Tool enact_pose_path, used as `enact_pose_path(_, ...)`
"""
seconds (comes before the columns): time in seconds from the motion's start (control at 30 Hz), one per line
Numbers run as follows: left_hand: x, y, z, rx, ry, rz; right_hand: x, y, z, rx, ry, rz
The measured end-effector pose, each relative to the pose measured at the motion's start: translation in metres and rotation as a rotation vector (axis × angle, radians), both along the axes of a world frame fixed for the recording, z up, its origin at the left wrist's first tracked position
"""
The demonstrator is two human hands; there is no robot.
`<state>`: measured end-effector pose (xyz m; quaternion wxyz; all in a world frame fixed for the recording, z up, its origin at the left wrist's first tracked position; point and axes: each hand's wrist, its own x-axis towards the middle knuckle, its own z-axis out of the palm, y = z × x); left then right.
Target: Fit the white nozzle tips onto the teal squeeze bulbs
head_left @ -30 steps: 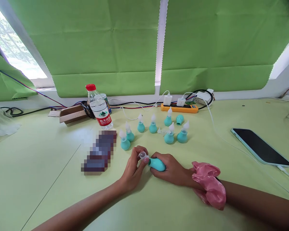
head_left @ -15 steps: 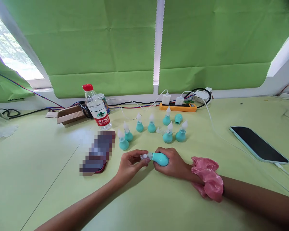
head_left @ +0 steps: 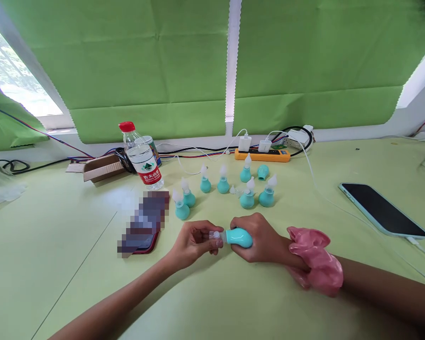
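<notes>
My left hand (head_left: 193, 245) pinches a clear plastic nozzle piece (head_left: 217, 235) between thumb and fingers. My right hand (head_left: 262, 240) is wrapped round a teal squeeze bulb (head_left: 241, 237), its neck pointing left. The clear piece meets the bulb's neck; how firmly they are joined, I cannot tell. Beyond my hands stand several teal bulbs with clear pointed tips, among them one bulb (head_left: 182, 210) at the left and another (head_left: 266, 198) at the right. One teal bulb without a tip (head_left: 262, 172) lies at the back. Small clear parts (head_left: 233, 190) lie among them.
A water bottle (head_left: 143, 163) with a red cap stands at the back left, beside a cardboard box (head_left: 104, 169). A phone (head_left: 141, 224) lies left of my hands, and a charging phone (head_left: 382, 208) lies right. Behind the bulbs is an orange power strip (head_left: 262, 155) with cables.
Both hands have shifted slightly right and nearer me with the bulb and nozzle piece. More of the clear part between my fingers and the bulb shows now.
</notes>
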<state>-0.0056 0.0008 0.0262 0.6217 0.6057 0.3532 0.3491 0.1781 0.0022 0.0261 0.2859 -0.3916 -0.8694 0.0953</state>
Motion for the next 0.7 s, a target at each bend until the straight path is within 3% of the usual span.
enact_pose_path(0.2,0.001,-0.006,0.000,0.262,0.180,0.083,-0.004,0.000,0.009,-0.494,0.197,0.074)
enact_pose_path(0.43,-0.002,-0.006,0.003,0.534,0.349,0.065,-0.002,0.009,0.009,-1.012,0.343,0.124)
enact_pose_path(0.53,-0.005,-0.003,0.015,0.591,0.360,-0.006,-0.004,0.009,0.007,-1.061,0.452,0.181)
enact_pose_path(0.7,0.003,0.026,0.043,0.447,0.208,-0.107,-0.008,-0.007,0.007,-0.875,0.628,0.145)
